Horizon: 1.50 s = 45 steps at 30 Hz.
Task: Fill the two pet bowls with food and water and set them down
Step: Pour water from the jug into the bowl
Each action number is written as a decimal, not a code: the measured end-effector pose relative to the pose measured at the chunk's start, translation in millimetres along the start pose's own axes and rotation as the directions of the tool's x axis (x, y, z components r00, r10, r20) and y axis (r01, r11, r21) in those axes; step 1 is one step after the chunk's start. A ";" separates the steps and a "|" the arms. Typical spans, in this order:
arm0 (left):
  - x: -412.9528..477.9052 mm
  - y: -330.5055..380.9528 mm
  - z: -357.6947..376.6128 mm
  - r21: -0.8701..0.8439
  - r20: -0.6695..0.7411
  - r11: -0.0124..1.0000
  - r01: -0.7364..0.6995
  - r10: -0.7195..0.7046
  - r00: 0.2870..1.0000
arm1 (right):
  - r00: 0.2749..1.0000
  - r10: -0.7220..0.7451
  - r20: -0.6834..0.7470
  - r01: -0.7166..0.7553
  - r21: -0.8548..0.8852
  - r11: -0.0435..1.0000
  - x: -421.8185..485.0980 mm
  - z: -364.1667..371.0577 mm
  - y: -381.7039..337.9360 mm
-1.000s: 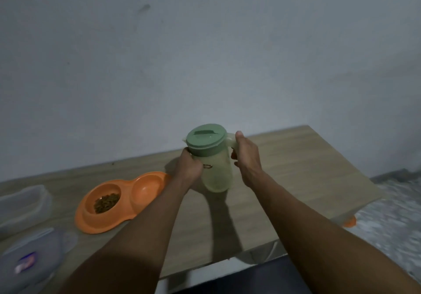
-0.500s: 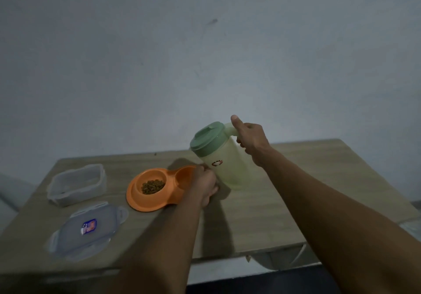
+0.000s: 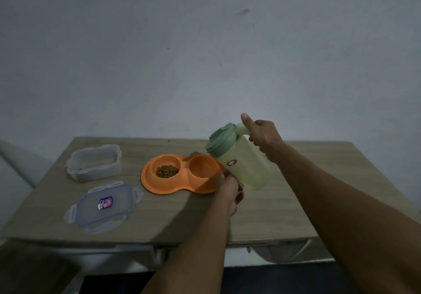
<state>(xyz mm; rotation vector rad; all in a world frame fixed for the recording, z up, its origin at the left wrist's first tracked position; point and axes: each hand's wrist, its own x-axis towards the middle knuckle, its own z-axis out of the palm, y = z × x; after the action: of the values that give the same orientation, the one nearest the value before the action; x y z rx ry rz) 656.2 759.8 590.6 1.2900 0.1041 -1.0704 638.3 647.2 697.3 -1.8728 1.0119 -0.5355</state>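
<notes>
An orange double pet bowl (image 3: 159,185) lies on the wooden table (image 3: 284,214). Its left cup holds brown kibble (image 3: 166,171); its right cup (image 3: 202,167) looks dry. A pale green jug (image 3: 243,166) with a darker green lid (image 3: 222,139) is tilted to the left, its lid over the right cup's edge. My right hand (image 3: 262,137) grips the jug's handle, thumb raised. My left hand (image 3: 229,191) sits at the jug's lower left side, touching the bowl's right end. No water stream is visible.
A clear plastic container (image 3: 95,161) stands at the table's back left. Its lid (image 3: 102,206) with a blue label lies flat in front of it. A grey wall rises right behind the table. The table's front edge is close below my arms.
The jug went from upright between both hands to tilted left over the orange bowl. My left hand dropped from the jug's side to its base by the bowl. The view swung left.
</notes>
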 end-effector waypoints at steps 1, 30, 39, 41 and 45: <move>0.3 -2.5 0.8 -0.003 0.010 1.000 0.008 -0.008 1.000 | 1.000 0.000 0.003 0.000 -0.011 1.000 0.1 0.8 0.4; -0.7 9.7 17.6 -0.107 0.017 0.983 0.151 -0.150 0.989 | 0.992 -0.037 0.123 0.055 -0.145 0.988 24.1 4.6 -25.7; -10.0 15.0 19.0 -0.094 0.018 0.985 0.145 -0.144 0.989 | 0.984 -0.092 0.154 0.121 -0.194 0.973 22.6 8.7 -32.7; -12.7 15.5 19.4 -0.077 0.003 0.988 0.131 -0.131 0.991 | 0.982 -0.112 0.151 0.141 -0.202 0.969 21.7 9.8 -33.6; -18.3 17.6 19.8 -0.055 0.001 0.991 0.120 -0.120 0.993 | 0.983 -0.122 0.139 0.151 -0.225 0.963 20.6 12.6 -35.6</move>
<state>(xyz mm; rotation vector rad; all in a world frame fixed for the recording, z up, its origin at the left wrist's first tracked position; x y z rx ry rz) 648.7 752.6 621.1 1.2476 0.2136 -1.1608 674.0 645.6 721.3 -2.1703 0.8990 -0.3867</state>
